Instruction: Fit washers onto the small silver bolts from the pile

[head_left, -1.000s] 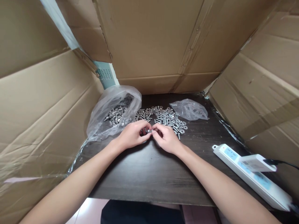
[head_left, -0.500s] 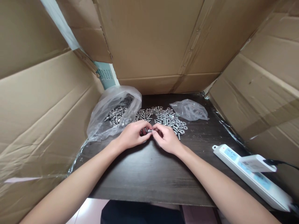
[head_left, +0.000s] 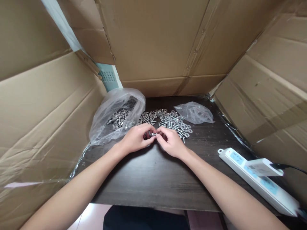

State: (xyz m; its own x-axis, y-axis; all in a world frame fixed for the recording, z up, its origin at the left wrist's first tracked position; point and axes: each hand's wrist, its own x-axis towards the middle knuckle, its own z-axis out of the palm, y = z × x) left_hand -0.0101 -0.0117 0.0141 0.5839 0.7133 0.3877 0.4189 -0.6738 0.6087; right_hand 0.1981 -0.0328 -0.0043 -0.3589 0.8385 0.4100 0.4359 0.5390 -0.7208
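Observation:
A small metal bolt (head_left: 153, 134) is pinched between my two hands, low over the dark table. My left hand (head_left: 138, 138) closes on its left end with thumb and fingers. At the other end, the fingertips of my right hand (head_left: 169, 140) are pressed together around it; whether a nut or washer sits there is hidden by them. Just beyond my hands spreads a loose pile of bolts, nuts and washers (head_left: 174, 123). An open clear plastic bag (head_left: 102, 119) with many bolt pieces in it stands left of the pile.
A smaller clear plastic bag (head_left: 195, 112) lies at the right behind the pile. On the right of the table (head_left: 148, 182) is a white power strip (head_left: 254, 179) with a plugged-in adapter (head_left: 263, 167) and a black cable. Cardboard walls (head_left: 163, 41) enclose the left, back and right.

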